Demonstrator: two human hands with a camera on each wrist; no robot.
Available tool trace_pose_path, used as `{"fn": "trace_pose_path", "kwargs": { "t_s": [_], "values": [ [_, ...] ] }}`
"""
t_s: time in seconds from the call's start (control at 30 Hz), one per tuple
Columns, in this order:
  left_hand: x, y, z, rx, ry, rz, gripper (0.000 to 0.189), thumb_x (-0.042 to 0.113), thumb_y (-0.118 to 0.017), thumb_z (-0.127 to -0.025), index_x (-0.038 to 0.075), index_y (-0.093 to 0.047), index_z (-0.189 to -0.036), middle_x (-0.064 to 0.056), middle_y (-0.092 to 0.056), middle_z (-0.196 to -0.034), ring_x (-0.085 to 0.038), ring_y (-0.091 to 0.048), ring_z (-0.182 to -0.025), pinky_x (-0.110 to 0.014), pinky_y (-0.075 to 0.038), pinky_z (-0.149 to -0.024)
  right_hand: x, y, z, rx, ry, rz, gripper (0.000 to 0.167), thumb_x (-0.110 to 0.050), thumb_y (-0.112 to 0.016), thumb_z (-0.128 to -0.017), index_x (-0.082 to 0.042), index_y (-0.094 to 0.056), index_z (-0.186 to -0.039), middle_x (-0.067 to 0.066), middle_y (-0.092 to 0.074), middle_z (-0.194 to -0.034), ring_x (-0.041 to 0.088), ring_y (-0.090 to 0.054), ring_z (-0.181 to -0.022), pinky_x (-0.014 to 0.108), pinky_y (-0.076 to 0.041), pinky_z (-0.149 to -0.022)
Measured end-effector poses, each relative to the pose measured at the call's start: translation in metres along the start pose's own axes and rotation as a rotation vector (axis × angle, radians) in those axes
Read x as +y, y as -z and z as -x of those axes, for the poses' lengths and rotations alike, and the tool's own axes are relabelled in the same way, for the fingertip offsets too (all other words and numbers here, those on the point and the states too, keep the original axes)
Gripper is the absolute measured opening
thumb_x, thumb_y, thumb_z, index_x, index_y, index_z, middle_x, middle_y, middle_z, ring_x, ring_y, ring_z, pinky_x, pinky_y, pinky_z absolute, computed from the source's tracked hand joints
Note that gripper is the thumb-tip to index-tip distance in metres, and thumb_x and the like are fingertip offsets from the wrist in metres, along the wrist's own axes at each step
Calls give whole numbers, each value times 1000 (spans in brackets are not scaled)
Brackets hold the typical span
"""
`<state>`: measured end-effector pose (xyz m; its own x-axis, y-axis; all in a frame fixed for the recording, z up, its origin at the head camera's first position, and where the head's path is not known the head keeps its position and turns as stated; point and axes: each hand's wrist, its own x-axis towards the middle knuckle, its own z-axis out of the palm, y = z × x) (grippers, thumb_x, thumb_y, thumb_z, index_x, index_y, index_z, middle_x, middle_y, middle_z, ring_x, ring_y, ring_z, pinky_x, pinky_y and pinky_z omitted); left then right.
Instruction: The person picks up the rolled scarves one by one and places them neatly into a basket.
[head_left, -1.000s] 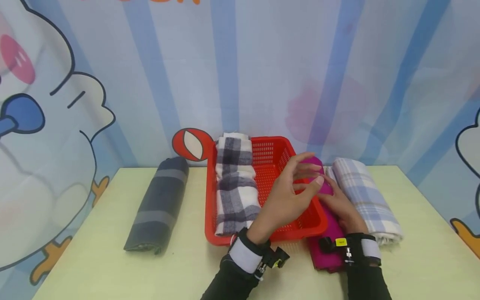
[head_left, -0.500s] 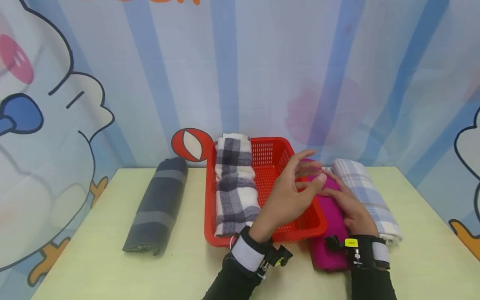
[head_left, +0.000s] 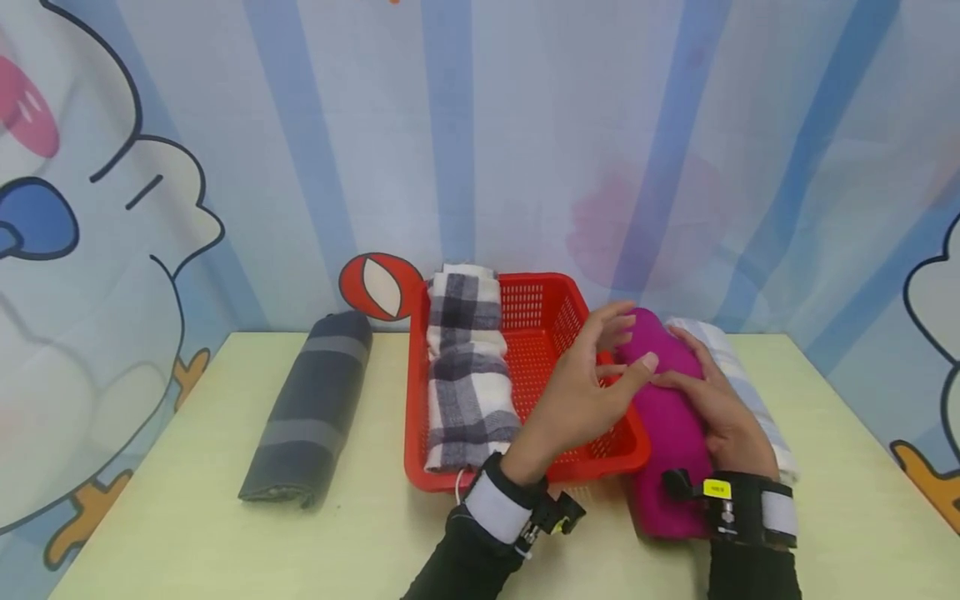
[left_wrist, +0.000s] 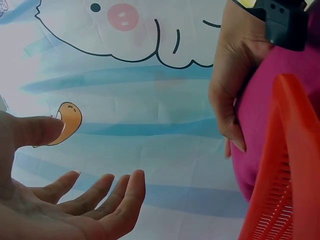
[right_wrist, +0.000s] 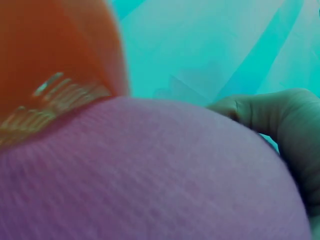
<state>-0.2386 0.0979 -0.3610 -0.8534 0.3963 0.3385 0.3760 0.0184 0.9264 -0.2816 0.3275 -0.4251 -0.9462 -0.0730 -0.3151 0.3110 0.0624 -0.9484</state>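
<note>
My right hand (head_left: 731, 417) holds a rolled magenta cloth (head_left: 670, 467) at the right of the red basket (head_left: 414, 417), thumb on its near side and fingers round the far side. In the right wrist view the magenta cloth (right_wrist: 150, 175) fills the lower part, and the thumb side of the hand shows beside it. My left hand (head_left: 581, 392) hovers over the basket's right rim with relaxed, spread fingers; in the left wrist view its palm (left_wrist: 65, 210) holds nothing. Inside the basket, along its left side, lies a folded black-and-white checked cloth (head_left: 468, 375).
A dark grey striped roll of cloth (head_left: 307, 408) lies on the table (head_left: 187, 508) left of the basket. To the right, partly behind my right hand, is a pale blue-and-white plaid roll (head_left: 731, 358). A printed curtain (head_left: 525, 125) hangs behind the table.
My right hand has closed further round the magenta cloth and shifted it rightward, so the cloth now covers more of the plaid roll. The left hand has barely moved.
</note>
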Motion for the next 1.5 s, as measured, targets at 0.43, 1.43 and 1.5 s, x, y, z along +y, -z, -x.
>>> {"fn": "trace_pose_path", "kwargs": {
  "t_s": [0.43, 1.43, 1.5],
  "values": [
    [-4, -1, 2, -39, 72, -18, 66, 34, -61, -96, 34, -28, -153, 2, -43, -153, -13, -43, -139, -29, -47, -108, -19, 10, 27, 0, 232, -108, 75, -15, -63, -96, -50, -26, -151, -10, -39, -129, 8, -66, -96, 34, -61, -73],
    [-4, -16, -1, -210, 189, 115, 82, 39, -63, -95, 33, -9, -157, 3, -54, -136, -1, -59, -111, -22, -54, -87, -46, -21, 50, -249, 657, -385, 74, 6, -41, -97, -31, -20, -158, 4, -27, -153, 19, -43, -131, 30, -59, -88],
    [-5, -15, -2, -224, 185, 129, 80, 38, -62, -96, 32, -10, -156, 3, -56, -133, 1, -60, -108, -21, -54, -87, -47, -23, 51, -272, 670, -410, 74, 7, -39, -97, -31, -20, -158, 3, -25, -154, 20, -42, -132, 30, -59, -89]
  ]
}}
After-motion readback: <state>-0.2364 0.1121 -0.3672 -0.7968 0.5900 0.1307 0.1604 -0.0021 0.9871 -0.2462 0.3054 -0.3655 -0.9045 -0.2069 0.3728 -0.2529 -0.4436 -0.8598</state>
